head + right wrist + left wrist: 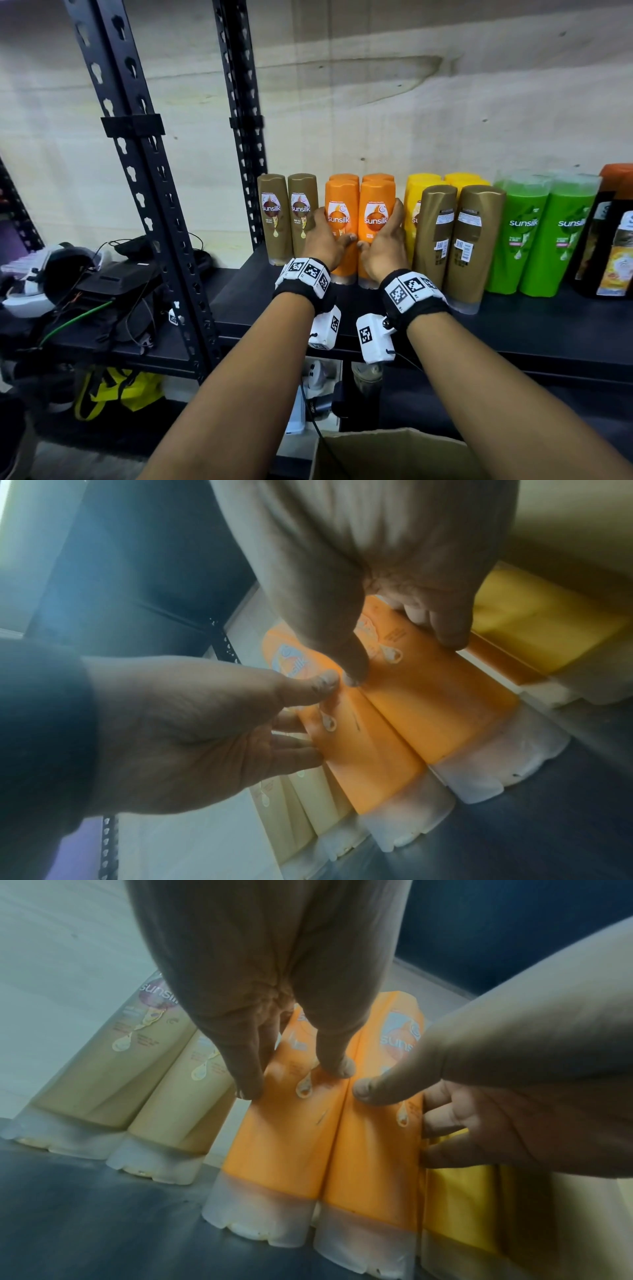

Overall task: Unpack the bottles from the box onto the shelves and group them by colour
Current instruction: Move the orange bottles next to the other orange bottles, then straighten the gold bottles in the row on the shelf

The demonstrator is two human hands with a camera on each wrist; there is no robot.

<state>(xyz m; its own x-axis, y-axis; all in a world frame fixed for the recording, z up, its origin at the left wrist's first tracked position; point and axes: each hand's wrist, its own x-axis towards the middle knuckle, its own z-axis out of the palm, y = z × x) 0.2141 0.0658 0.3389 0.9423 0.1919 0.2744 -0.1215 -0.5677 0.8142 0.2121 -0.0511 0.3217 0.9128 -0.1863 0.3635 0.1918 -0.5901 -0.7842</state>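
Note:
Two orange bottles stand cap-down side by side on the black shelf (260, 308). My left hand (323, 236) grips the left orange bottle (337, 253), fingers round its left side and thumb (337, 1069) on its front. My right hand (385, 240) grips the right orange bottle (375, 202) the same way from the right, its thumb (352, 669) on the label. The two thumbs almost meet at the seam between the bottles. Two more orange bottles (344, 178) stand behind. The cardboard box (394, 452) is below, between my forearms; its inside is hidden.
Left of the orange pair stand two brown bottles (287, 219). To the right come yellow bottles (424, 181), two brown bottles (455, 240) turned back-out, green bottles (537, 236) and dark bottles (613, 240). A black rack post (154, 205) and a cluttered shelf with a headset (61, 274) are on the left.

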